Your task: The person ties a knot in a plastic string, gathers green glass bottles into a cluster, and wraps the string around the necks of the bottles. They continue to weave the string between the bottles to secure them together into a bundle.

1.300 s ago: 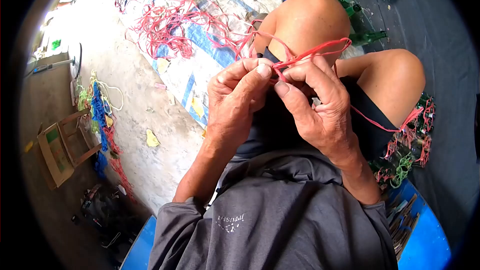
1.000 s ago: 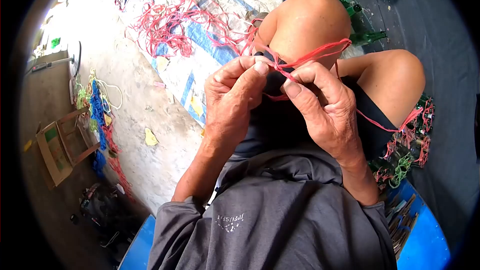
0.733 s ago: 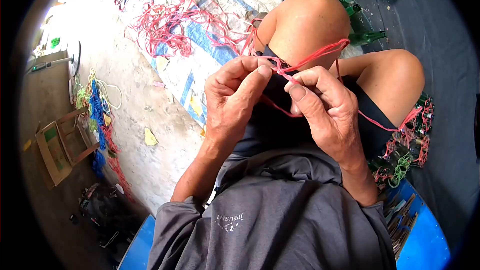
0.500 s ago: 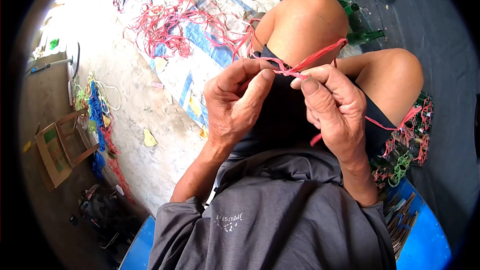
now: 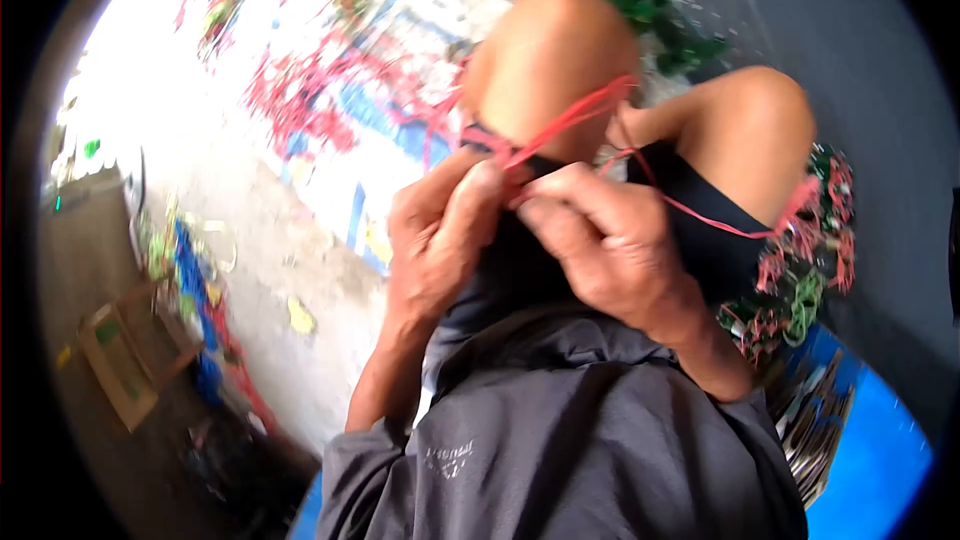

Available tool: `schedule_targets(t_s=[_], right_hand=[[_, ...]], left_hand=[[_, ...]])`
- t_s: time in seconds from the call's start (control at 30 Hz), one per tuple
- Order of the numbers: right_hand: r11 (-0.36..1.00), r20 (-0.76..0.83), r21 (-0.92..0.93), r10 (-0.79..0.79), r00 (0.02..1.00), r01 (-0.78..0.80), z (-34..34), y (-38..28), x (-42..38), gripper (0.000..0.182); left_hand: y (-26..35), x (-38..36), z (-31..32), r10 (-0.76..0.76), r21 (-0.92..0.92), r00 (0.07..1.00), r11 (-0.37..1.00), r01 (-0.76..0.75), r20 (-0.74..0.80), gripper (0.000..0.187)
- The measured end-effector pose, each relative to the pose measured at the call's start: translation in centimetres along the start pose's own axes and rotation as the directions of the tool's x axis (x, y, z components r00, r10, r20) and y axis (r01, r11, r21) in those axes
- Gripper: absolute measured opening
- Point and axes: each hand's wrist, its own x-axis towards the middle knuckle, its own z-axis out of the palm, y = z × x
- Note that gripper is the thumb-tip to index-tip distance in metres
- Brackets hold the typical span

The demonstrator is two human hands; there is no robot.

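Note:
Pink plastic twine [image 5: 575, 118] runs taut in a loop from my fingers up to my raised knee. My left hand [image 5: 440, 230] is closed, its thumb and forefinger pinching the twine over my lap. Close beside it, my right hand [image 5: 615, 240] is closed too, its fingertips on the same twine where the strands cross. The exact crossing is partly hidden by fingers and smeared by motion. Another strand stretches right, past my thigh, toward green bottles wrapped in pink netting [image 5: 805, 240].
A tangled heap of pink twine [image 5: 300, 100] lies on a white and blue sheet ahead. Several green bottles [image 5: 685, 45] lie beyond my knees. Left are blue cords [image 5: 188, 265] and a cardboard box [image 5: 118, 365]. A blue container [image 5: 880, 440] with flat brown pieces stands at right.
Both hands have come closer together and shifted a little left in view. My right hand has turned over, knuckles now up. The whole view has shifted and blurred.

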Motion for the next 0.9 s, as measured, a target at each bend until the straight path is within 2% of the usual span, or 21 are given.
schedule_targets(t_s=[0.07,0.13,0.2,0.27,0.33,0.4,0.47,0.53,0.57,0.67,0.7,0.73,0.8,0.83,0.9], right_hand=[[0.999,0.001,0.021,-0.039,0.999,0.039,-0.3,-0.1,0.1,0.005],[0.993,-0.108,0.034,-0.113,0.988,0.117,0.2,0.4,-0.4,0.007],[1.0,-0.021,-0.007,0.009,1.0,-0.009,-0.7,0.2,-1.2,0.011],[0.997,-0.023,-0.067,0.041,0.999,-0.042,-1.3,0.2,-1.7,0.018],[0.996,-0.068,-0.093,0.004,0.998,-0.01,-2.0,0.0,-2.2,0.027],[0.997,-0.166,-0.04,0.055,0.985,-0.063,-2.5,-0.2,-2.6,0.034],[0.996,-0.196,0.003,0.083,0.977,-0.084,-3.2,-0.2,-2.6,0.044],[0.998,-0.228,-0.009,0.059,0.972,-0.062,-3.5,0.2,-2.6,0.046],[1.0,-0.298,0.018,0.014,0.954,-0.009,-3.3,0.5,-2.7,0.038],[0.977,-0.491,0.18,-0.014,0.871,0.117,-3.0,1.6,-2.3,0.027],[0.983,-0.503,0.148,-0.019,0.864,0.108,-3.8,1.2,-2.5,0.019],[0.96,-0.486,0.265,0.049,0.872,0.094,-4.2,1.1,-2.7,0.02],[0.871,-0.426,0.488,0.173,0.888,0.064,-4.7,1.0,-3.1,0.021],[0.84,-0.415,0.539,0.195,0.889,0.067,-4.9,1.0,-3.2,0.021],[0.767,-0.381,0.638,0.236,0.894,0.07,-5.2,1.5,-3.5,0.022]], left_hand=[[1.0,0.1,1.0,-0.054,-0.025,0.996,0.998,0.052,-0.065,0.021],[0.4,0.1,1.0,-0.044,0.001,0.995,0.999,0.044,-0.09,0.02],[-0.4,0.4,1.5,-0.014,-0.034,0.988,0.999,0.009,-0.157,0.019],[0.1,0.2,2.9,-0.036,-0.136,0.959,0.991,-0.002,-0.28,0.018],[0.2,-0.4,2.1,-0.021,-0.143,0.99,0.99,0.001,-0.142,0.017],[-0.7,-1.0,2.8,-0.022,-0.185,0.974,0.983,-0.021,-0.227,0.017],[-0.8,-0.8,2.6,0.015,-0.236,0.999,0.972,-0.022,-0.034,0.018],[-0.3,-0.5,3.7,0.059,-0.166,0.995,0.985,-0.045,0.079,0.02],[-0.1,-0.4,4.3,0.076,-0.134,0.988,0.989,-0.058,0.133,0.022],[0.0,-0.3,6.2,0.07,-0.047,0.997,0.997,-0.068,0.025,0.015],[0.2,-0.2,6.5,0.073,-0.019,0.996,0.997,-0.073,0.046,0.016],[0.5,0.0,6.8,0.077,0.009,0.995,0.997,-0.078,0.067,0.017],[1.1,0.0,7.6,0.048,0.051,0.999,0.998,-0.049,0.014,0.019],[0.5,0.4,7.6,0.081,0.097,0.996,0.992,-0.077,-0.034,0.022],[0.6,0.3,8.4,0.099,0.053,0.993,0.994,-0.095,-0.066,0.024]])
